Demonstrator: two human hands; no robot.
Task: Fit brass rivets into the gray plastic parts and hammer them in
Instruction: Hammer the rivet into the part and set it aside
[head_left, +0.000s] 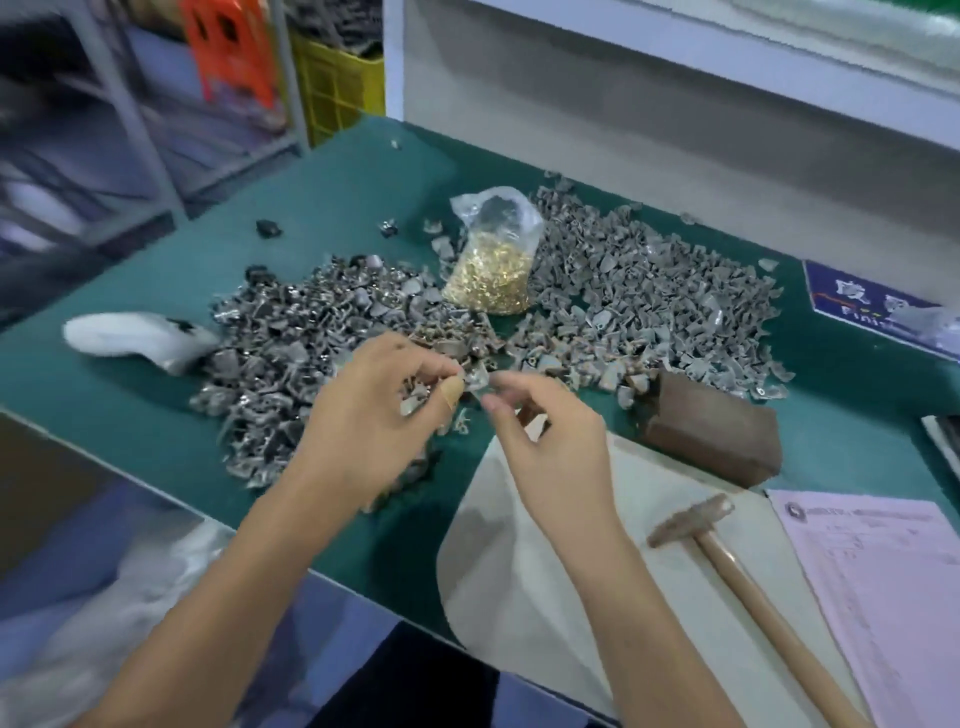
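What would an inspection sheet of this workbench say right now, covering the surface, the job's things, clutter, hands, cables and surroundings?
Surface: green bench top, partly covered by a beige mat.
Job's things: two heaps of gray plastic parts; clear bag of brass rivets between them; hammer lying on the mat; brown block.
Clutter: white object at left; pink form; blue sign.
Hands: left hand pinches a gray part; right hand pinches beside it, contents too small to tell.
Cables: nothing seen.
Surroundings: yellow crate, metal shelving, white shelf.
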